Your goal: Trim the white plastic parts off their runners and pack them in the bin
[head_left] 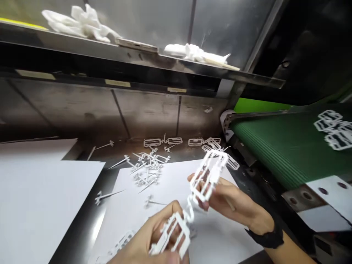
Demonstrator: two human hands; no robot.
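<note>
A white molded plastic part spans both hands: two slotted rectangular frames joined by a curved, S-shaped runner. My left hand (145, 238) is closed around the lower frame (183, 240), at the bottom of the view. Farther up and to the right, my right hand (238, 205) grips the upper frame (192, 185), its fingers partly hidden behind the slots. A thin pale strip shows against the right palm. Beneath the hands lies a white sheet (217, 234). Loose white sprue pieces (148, 170) with thin spikes are heaped on its far edge.
More white slotted frames (152, 143) rest along the back wall. On the right, a green conveyor belt (269, 139) carries several similar parts (339, 134). A metal shelf (176, 66) with white gloves (79, 24) crosses above. Another white sheet (41, 205) lies left.
</note>
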